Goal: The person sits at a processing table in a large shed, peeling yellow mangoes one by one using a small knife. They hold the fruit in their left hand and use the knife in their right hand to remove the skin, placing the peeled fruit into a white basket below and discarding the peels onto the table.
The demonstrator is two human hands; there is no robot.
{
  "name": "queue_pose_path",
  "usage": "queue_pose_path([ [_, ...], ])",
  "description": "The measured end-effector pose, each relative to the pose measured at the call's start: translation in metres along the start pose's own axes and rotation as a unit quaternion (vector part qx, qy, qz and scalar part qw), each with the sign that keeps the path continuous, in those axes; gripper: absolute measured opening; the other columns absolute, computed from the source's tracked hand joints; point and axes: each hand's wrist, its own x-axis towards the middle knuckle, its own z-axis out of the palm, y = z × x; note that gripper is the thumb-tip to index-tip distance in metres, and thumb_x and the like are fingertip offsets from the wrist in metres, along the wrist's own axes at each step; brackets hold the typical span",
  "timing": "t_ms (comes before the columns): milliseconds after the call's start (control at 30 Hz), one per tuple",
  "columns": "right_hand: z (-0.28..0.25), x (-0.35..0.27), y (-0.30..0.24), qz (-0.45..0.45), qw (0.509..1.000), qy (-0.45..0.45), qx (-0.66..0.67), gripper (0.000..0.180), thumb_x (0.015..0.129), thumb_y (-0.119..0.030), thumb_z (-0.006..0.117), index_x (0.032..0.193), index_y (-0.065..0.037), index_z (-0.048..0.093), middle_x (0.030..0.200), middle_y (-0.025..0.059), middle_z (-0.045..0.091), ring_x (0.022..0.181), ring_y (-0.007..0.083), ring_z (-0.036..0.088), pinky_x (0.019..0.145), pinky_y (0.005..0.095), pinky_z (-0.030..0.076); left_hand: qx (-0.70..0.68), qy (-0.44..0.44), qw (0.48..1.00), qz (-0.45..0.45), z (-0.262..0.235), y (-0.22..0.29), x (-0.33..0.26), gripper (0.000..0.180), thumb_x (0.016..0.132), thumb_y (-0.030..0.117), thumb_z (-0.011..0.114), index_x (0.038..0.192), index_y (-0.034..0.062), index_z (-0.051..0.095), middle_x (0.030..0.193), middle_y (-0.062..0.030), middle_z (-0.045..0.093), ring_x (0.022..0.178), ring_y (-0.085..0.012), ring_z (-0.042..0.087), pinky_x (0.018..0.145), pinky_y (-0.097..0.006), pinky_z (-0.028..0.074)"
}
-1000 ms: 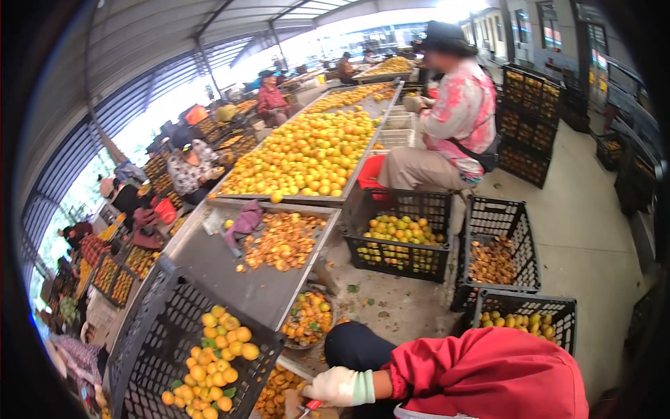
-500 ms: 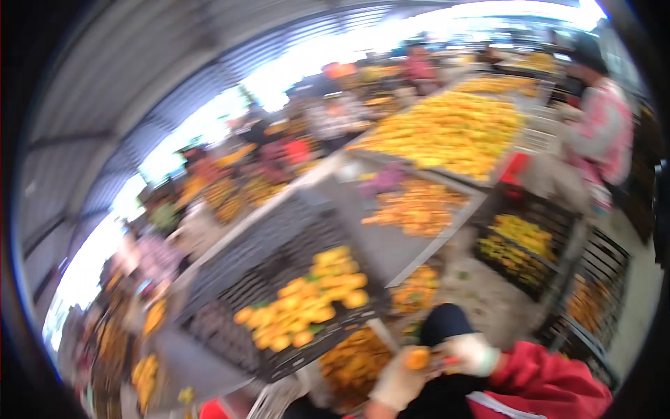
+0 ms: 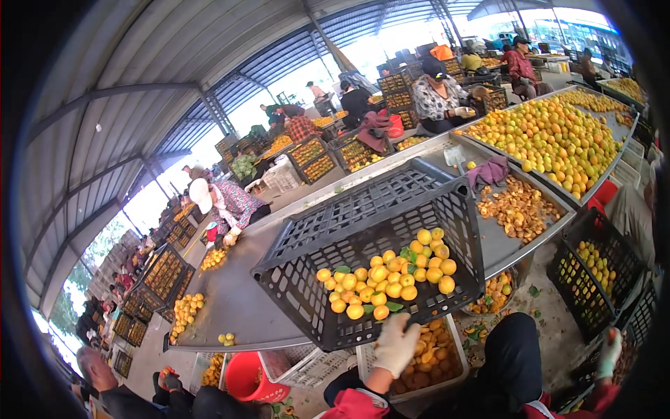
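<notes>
My left hand [image 3: 395, 343], in a pale glove, reaches to the near edge of a tilted black plastic crate [image 3: 307, 307]. Its fingers are stretched out, with nothing visible in them. Inside the crate lie round yellow-orange fruit [image 3: 391, 274], apparently persimmons, with a few green leaves. Below that hand stands a white bin [image 3: 457, 349] of darker orange fruit [image 3: 427, 356]. Out at the lower right, my right hand [image 3: 609, 357], also gloved, is closed on a small red-handled tool [image 3: 612, 336]. The tool's working end cannot be made out.
The crate rests on a metal table [image 3: 262, 307]. Beyond it lie orange peelings [image 3: 515, 209], a purple cloth [image 3: 490, 172] and a big fruit heap [image 3: 558, 143]. Black crates [image 3: 567, 269] stand right; a red bucket [image 3: 246, 373] stands left. People work around.
My hands have moved apart: the left to the crate, the right out to the lower right. The orange fruit held between them no longer shows there. The view has swung left and sharpened.
</notes>
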Motion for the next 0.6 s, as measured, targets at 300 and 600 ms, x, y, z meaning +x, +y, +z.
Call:
queue_pose_path([
  [300, 0.068, -0.044, -0.403, -0.246, 0.867, -0.432, 0.021, 0.026, 0.076, -0.024, 0.069, 0.1, -0.014, 0.07, 0.082, 0.0149, 0.067, 0.079, 0.034, 0.067, 0.069, 0.0426, 0.055, 0.147, -0.039, 0.987, -0.047, -0.022, 0.003, 0.097, 0.044, 0.087, 0.036, 0.059, 0.117, 0.0036, 0.057, 0.114, -0.0243, 0.06, 0.11, -0.0402, 0.055, 0.094, -0.045, 0.044],
  [600, 0.086, -0.085, -0.408, -0.308, 0.809, -0.469, 0.176, 0.018, 0.081, -0.02, 0.068, 0.096, -0.011, 0.064, 0.073, 0.0096, 0.06, 0.065, 0.0277, 0.062, 0.057, 0.0374, 0.05, 0.284, -0.089, 0.935, 0.193, 0.085, 0.006, 0.197, 0.027, 0.086, 0.023, 0.054, 0.109, 0.0091, 0.059, 0.103, -0.0165, 0.064, 0.103, -0.0374, 0.058, 0.087, -0.048, 0.048],
])
